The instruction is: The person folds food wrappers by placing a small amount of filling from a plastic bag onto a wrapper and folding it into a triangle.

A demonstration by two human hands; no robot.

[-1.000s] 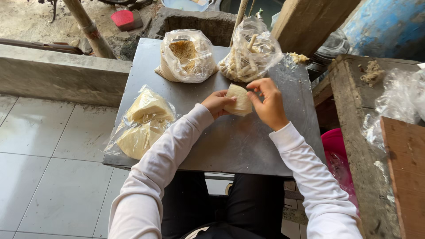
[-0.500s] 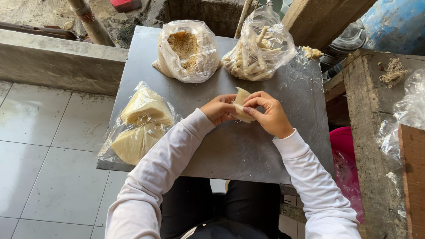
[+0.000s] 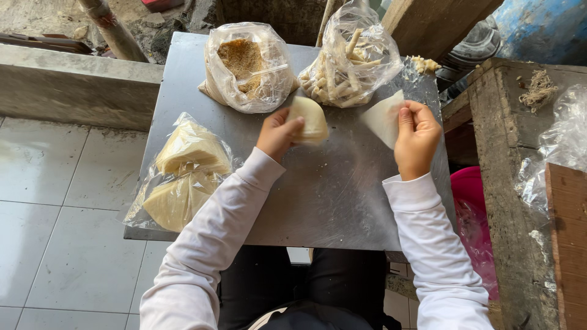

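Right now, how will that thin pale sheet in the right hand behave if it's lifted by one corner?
Probably floppy: the sheet looks very thin, pinched at its edge by the right hand. Likely very light, since a fingertip pinch holds it up. It may tear easily, so the left hand holding the stack should not tug.

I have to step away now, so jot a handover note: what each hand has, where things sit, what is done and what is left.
Left hand: holds a small stack of pale wrappers above the metal table.
Right hand: pinches a single thin wrapper, held apart from the stack.
On the table: bag of brown crumbs at the back, bag of rolled sticks beside it, bag of triangular wrappers at the left.
Done: one wrapper is off the stack; many rolled sticks are bagged.
Left: the single wrapper is unfilled and unrolled; the stack and the bag of wrappers remain.
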